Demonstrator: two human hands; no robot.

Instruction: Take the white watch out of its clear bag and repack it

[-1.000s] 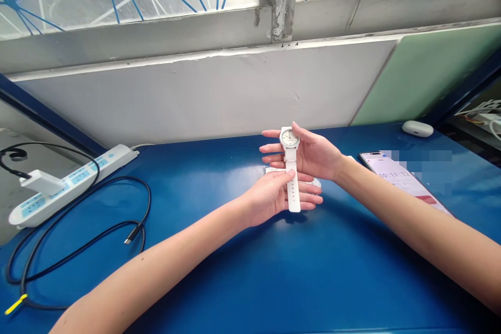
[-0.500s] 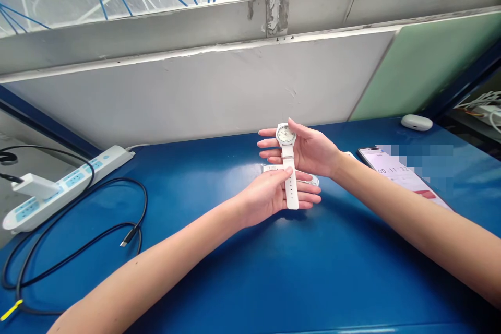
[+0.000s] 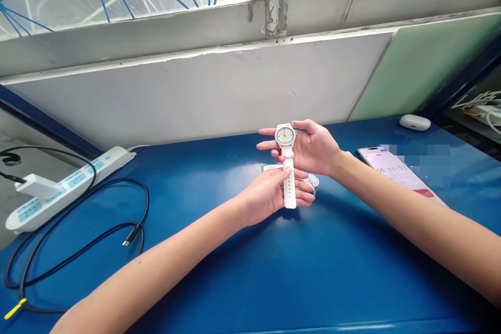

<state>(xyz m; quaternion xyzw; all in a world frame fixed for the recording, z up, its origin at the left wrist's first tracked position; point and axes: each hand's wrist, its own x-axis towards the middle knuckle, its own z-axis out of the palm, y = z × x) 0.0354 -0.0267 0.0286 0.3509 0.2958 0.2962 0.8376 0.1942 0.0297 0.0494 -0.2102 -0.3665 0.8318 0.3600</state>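
A white wristwatch (image 3: 285,136) with a round, pale dial hangs face-up over the table, its strap pointing toward me. My left hand (image 3: 270,195) pinches the strap, with the thumb on top and the fingers spread beneath. Behind the dial and upper strap lies my right hand (image 3: 309,148). Its two upper fingers stretch out past the watch on the left, while the lower fingers curl by the strap. The right thumb is raised near the watch case. Partly hidden under my hands, a clear plastic wrapper (image 3: 313,181) lies on the blue table (image 3: 297,266).
On the left is a white power strip (image 3: 74,182) with a plugged-in charger (image 3: 38,188) and a looped black cable (image 3: 113,180). A phone (image 3: 395,169) showing a timer lies to the right. Behind it is a white earbud case (image 3: 415,122). A wall panel (image 3: 195,99) borders the back edge.
My right thumb has lifted off the watch case, and the lower fingers of that hand have curled in. The watch stays almost in place between my hands. The phone timer has advanced.
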